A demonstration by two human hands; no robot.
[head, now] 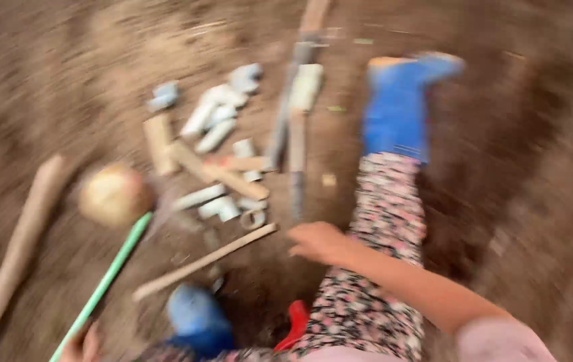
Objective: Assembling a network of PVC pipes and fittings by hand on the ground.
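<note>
R hand (316, 241) hovered empty, fingers curled, near a thin wood stick (202, 263) & white pipe fittings (216, 117). L hand (80, 347) gripped a green rod (108, 278). Blue boot (397, 107) beside; view blurred.

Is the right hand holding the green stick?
No, the right hand is empty above the soil; the green stick lies far off, by the left hand.

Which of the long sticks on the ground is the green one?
The thin green stick at lower left, slanting up toward the round ball. The left hand is at its lower end. The other sticks are tan or brown wood.
</note>
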